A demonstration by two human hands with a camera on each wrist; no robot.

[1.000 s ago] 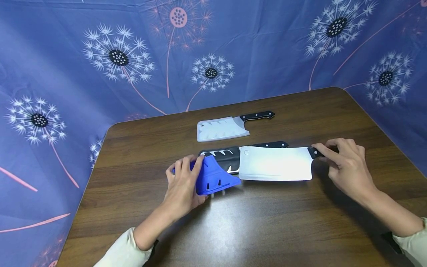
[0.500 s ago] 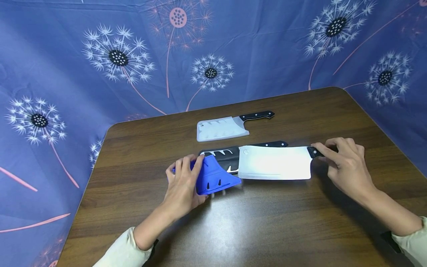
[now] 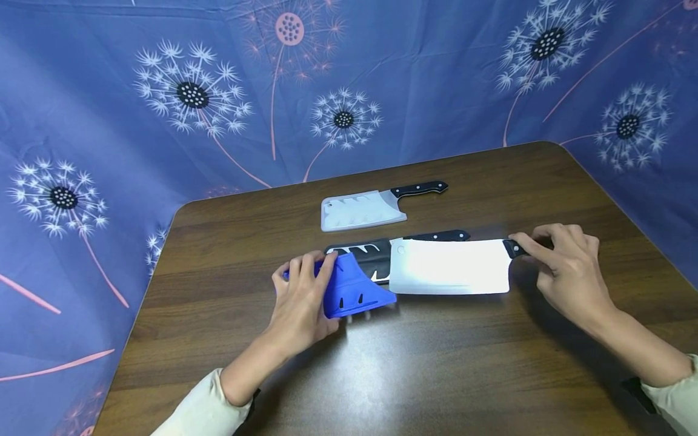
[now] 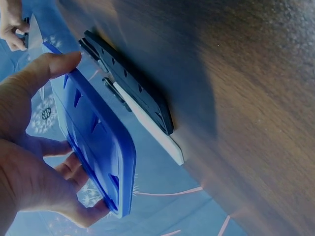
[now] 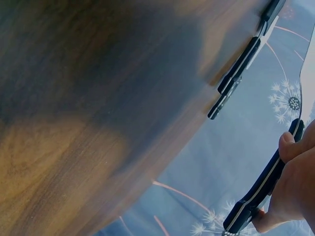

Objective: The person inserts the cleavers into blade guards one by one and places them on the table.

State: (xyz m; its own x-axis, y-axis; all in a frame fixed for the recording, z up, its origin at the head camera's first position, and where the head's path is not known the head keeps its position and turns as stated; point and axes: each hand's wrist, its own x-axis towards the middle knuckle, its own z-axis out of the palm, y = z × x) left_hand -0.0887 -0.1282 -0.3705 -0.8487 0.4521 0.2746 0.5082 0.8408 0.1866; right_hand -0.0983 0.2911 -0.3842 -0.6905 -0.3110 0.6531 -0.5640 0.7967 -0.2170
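Observation:
My left hand [image 3: 302, 297] grips a blue plastic blade guard [image 3: 351, 290], thumb on the near edge and fingers over the far one. Slots run along the guard, which is held above the table in the left wrist view. The right hand [image 3: 569, 272] pinches the black handle [image 5: 263, 187] of a large cleaver [image 3: 449, 266]. Its bare, shiny blade points left, its end close to the guard's right side in the head view. Behind both lies another cleaver in a black blade guard [image 3: 376, 263], partly hidden by the blue guard and the bare blade.
A smaller cleaver in a white blade guard [image 3: 362, 210] lies farther back, its black handle [image 3: 420, 189] to the right. The brown wooden table [image 3: 436, 375] ends at a blue dandelion-print cloth [image 3: 425, 79] behind.
My left hand and the blue blade guard have shifted very slightly to the right. The cleaver in my right hand stays nearly where it was.

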